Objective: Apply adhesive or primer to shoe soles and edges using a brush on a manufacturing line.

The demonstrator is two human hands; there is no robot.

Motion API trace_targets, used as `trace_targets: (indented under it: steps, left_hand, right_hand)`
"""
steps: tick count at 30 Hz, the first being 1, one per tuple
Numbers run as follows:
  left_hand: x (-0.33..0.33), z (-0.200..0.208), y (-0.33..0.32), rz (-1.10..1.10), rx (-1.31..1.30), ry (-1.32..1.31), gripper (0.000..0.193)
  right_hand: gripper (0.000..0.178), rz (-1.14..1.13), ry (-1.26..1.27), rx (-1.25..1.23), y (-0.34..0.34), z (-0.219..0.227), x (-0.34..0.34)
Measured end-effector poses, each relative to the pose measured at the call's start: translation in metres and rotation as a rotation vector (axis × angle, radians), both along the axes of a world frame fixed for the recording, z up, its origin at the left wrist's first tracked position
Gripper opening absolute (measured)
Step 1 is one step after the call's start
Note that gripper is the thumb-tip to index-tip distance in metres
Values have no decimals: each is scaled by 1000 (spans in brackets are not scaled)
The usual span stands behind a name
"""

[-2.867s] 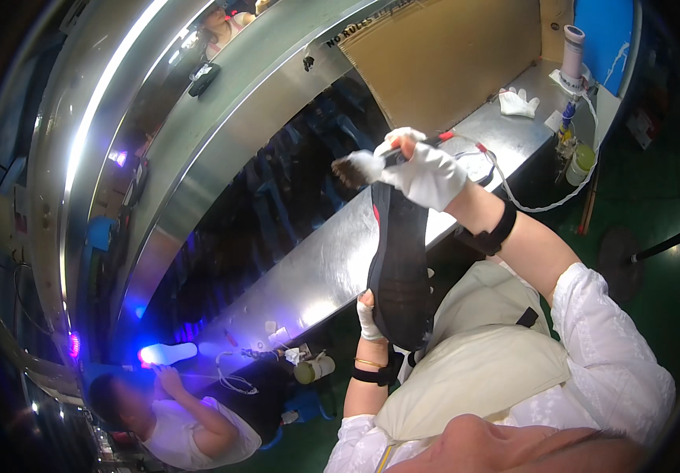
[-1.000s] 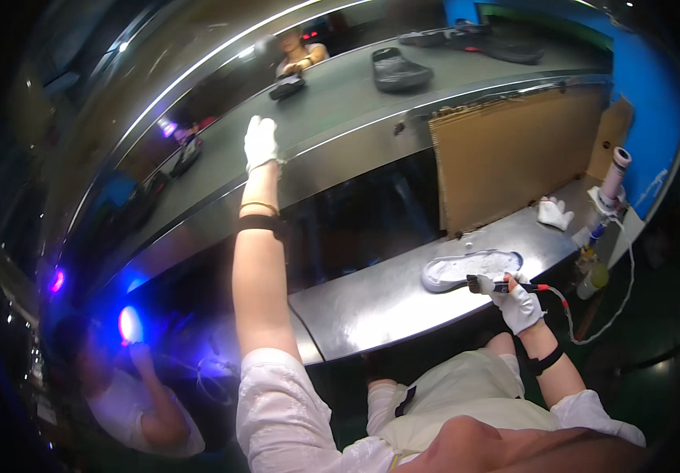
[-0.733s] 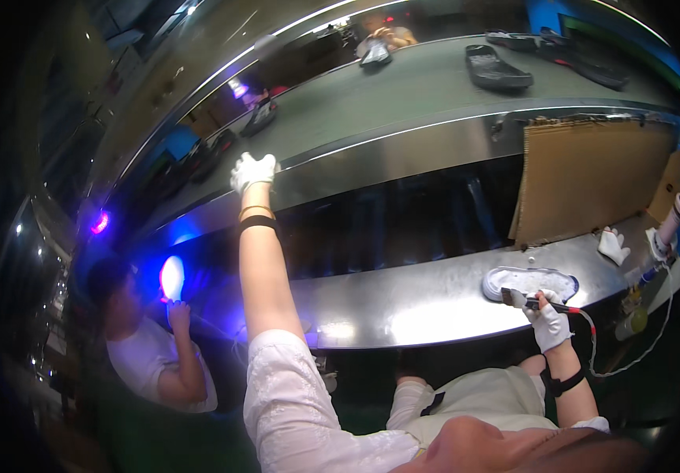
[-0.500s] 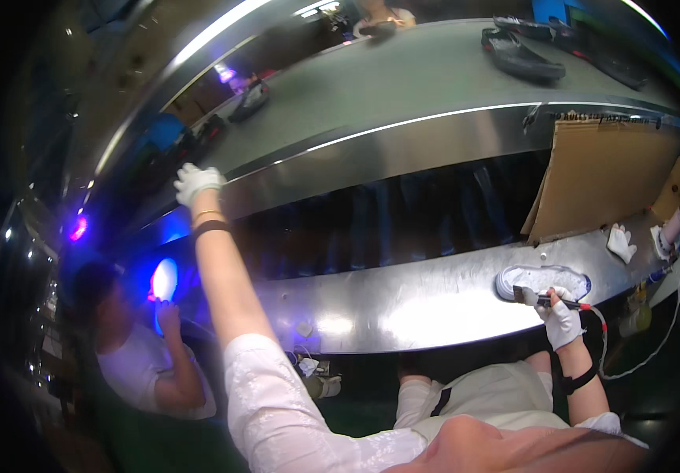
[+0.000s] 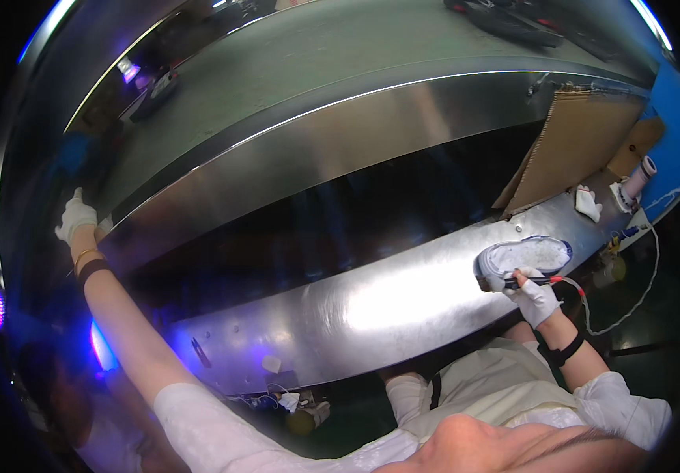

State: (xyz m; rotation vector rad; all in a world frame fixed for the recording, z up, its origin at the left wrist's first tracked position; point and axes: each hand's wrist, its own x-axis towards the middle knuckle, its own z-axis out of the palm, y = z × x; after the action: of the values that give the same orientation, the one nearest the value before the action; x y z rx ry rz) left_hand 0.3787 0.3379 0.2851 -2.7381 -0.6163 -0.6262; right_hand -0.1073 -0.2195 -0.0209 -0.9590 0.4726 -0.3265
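At the far left, my left hand (image 5: 77,217), in a white glove, reaches out at arm's length beside the conveyor's near edge. Its index finger and thumb stretch apart, and I see nothing held in it. My right hand (image 5: 536,301), in a white glove with bare fingertips, is closed round the black handle of a brush (image 5: 491,282). A hose with red fittings trails from the brush handle. The brush head lies by the left end of a white shoe sole (image 5: 529,256) with a dark blue rim, which rests on the steel bench.
A green conveyor belt (image 5: 340,47) carries dark shoes (image 5: 506,24) beyond the steel bench (image 5: 316,323). Cardboard (image 5: 580,150) stands at the right, near a loose white glove (image 5: 588,203) and a pinkish roll (image 5: 638,180). A person (image 5: 103,426) sits at lower left beside a blue light.
My left hand has moved further left and slightly down in view. The view has shifted too. My right hand keeps the brush, now close against the sole's left end.
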Motion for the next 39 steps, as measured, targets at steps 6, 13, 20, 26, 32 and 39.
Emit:
trace_targets:
  steps: [6, 13, 20, 26, 32, 39]
  left_hand:
    - [-73, 7, -51, -58, 191, -188, 30]
    - [-116, 0, -46, -793, -419, -694, 34]
    - [-214, 48, -13, -1327, -1320, -692, 37]
    - [-329, 49, -86, -1914, -1923, 133, 43]
    - [-379, -97, -241, -1464, -2693, 576, 59]
    - [-421, -225, -304, -1072, -2899, 649, 81]
  right_hand:
    - [6, 61, 14, -3, 13, 15, -8]
    - [9, 123, -53, -23, 0, 33, -40]
    - [23, 192, -215, -300, -13, 34, -69]
    - [21, 186, -192, -383, -16, 28, -79]
    - [22, 190, -211, -377, -10, 40, -84]
    - [18, 208, -215, -389, -11, 48, -92]
